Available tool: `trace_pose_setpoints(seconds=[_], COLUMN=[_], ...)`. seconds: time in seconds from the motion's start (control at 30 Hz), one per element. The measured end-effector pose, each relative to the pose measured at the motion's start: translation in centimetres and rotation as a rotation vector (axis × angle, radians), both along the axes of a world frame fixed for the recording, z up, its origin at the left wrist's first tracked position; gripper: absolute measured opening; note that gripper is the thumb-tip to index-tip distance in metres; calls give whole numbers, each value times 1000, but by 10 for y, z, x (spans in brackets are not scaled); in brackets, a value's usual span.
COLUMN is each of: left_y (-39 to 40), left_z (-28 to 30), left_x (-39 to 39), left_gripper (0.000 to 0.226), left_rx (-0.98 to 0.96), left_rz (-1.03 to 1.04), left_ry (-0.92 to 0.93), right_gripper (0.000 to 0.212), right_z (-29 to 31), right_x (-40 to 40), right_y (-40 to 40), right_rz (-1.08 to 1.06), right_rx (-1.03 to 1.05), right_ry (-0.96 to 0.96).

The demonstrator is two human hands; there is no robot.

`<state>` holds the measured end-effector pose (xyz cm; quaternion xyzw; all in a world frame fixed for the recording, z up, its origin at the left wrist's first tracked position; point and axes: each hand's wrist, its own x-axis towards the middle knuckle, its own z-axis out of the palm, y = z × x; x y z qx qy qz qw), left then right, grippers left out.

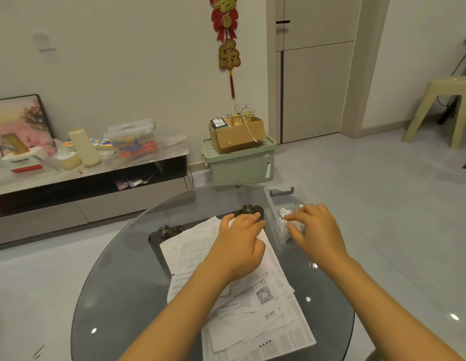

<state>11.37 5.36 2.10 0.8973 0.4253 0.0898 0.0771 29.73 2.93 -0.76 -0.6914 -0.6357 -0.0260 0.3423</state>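
A loose pile of printed papers and receipts (242, 306) lies across the middle of a round glass table (117, 277). My left hand (239, 246) rests on the far end of the pile, its fingers curled round a small crumpled white paper (231, 222). To the right stands a clear plastic box (274, 217) holding crumpled white slips (284, 212). My right hand (315, 230) reaches into that box and its fingertips pinch the slips.
Behind the table, a low TV cabinet (96, 178) carries containers, a tissue box and a framed picture. A green storage bin (239, 162) with a cardboard box on top stands by the wall. A beige plastic stool (445, 108) is at the far right.
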Motion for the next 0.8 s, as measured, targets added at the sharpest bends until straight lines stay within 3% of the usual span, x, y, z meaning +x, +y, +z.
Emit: trace_pose_setpoints(seconds=[0.13, 0.33, 0.53, 0.63, 0.8], left_y=[-17, -30, -22, -17, -18], left_z=[-11, -42, -50, -54, -47], left_x=[-27, -72, -87, -87, -85], left_gripper=[51, 70, 76, 66, 23], left_rx=[-42, -341, -450, -405, -322], left_rz=[89, 245, 238, 202, 155], left_ry=[77, 213, 132, 39, -130], right_gripper=[17, 24, 41, 42, 29], right_z=[-11, -29, -33, -37, -43], right_x=[-24, -50, -61, -64, -64], right_y=[-10, -13, -4, -2, -2], right_rz=[190, 378, 558, 598, 580], right_rx=[-8, -99, -305, -335, -257], right_ry=[-50, -98, -213, -221, -128])
